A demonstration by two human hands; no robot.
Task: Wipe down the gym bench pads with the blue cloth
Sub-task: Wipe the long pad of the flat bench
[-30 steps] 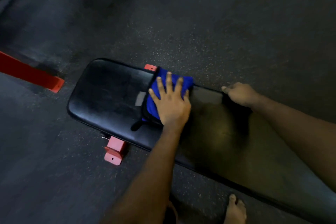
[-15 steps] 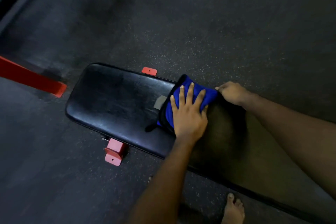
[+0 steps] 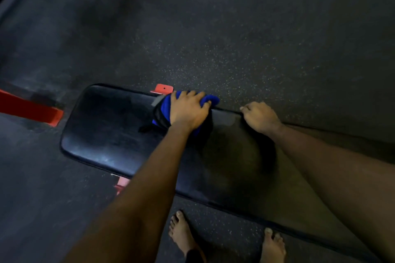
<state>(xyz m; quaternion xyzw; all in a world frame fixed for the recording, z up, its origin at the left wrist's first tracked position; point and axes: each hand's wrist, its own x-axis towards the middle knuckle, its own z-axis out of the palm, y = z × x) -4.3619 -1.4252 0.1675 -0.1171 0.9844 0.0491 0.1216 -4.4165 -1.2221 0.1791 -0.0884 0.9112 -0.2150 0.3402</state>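
While two bare feet (image 3: pixel 181 232) stand on the floor (image 3: pixel 235 38) at the near side of the bench, both forearms reach across the black pad (image 3: pixel 106 126) toward its far edge. The left hand (image 3: pixel 189 109) now sits at that rim with its fingers bent over the bunched cloth (image 3: pixel 210 98) and its thumb tucked into the blue fabric, clamping it against the pad. A second ago the same hand lay flat and spread on the cloth in the middle of the pad, and half a second ago it had slid rightward. The cloth has thus travelled from the centre to the far edge, part of it bulging just past the rim. The right hand (image 3: pixel 260 116), near the cloth but apart from it, keeps its fingers curled on the same edge, as in both earlier pictures, apparently bracing the bench. By this showing the wipe is passing from the top face to the pad's far side, with the left end seemingly yet to be covered. Just beyond the rim a red bracket (image 3: pixel 164 88) shows, and farther off red frames (image 3: pixel 27 109) rest on the floor.
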